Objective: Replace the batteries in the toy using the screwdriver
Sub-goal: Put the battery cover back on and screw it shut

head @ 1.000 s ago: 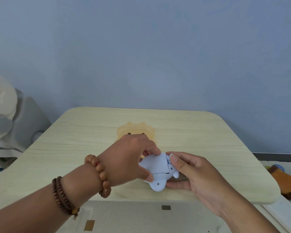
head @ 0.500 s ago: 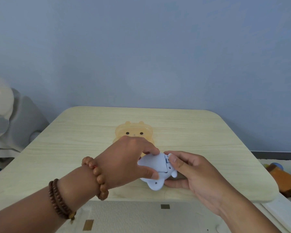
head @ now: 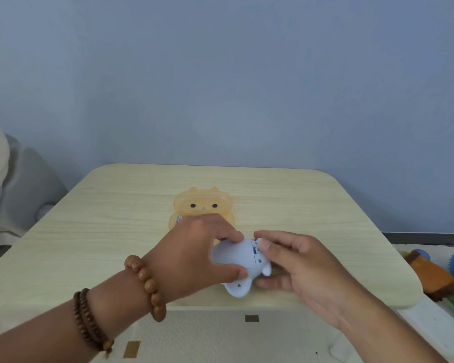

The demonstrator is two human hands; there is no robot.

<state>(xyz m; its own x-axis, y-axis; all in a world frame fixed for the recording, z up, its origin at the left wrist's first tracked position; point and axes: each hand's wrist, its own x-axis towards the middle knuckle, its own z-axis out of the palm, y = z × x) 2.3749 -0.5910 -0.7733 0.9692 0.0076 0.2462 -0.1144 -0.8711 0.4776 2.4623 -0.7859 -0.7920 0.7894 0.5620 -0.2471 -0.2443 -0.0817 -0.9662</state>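
The pale blue toy [head: 233, 258] sits low over the near-middle of the surface [head: 299, 205], caught between 2 hands, its long axis running roughly left to right from one to the other. The left hand [head: 194, 252] has its grip wrapped over the toy's left end, thumb on the near side. The right hand [head: 307, 263] pinches the right end, thumb [head: 264, 244] on top at the seam with small holes and its other digits underneath. That seam faces up and right, so the right hand is nearer to it. An orange bear-shaped case [head: 203, 203] lies just beyond the left hand. The near edge is close, with open room far, left and right. No screwdriver shows.
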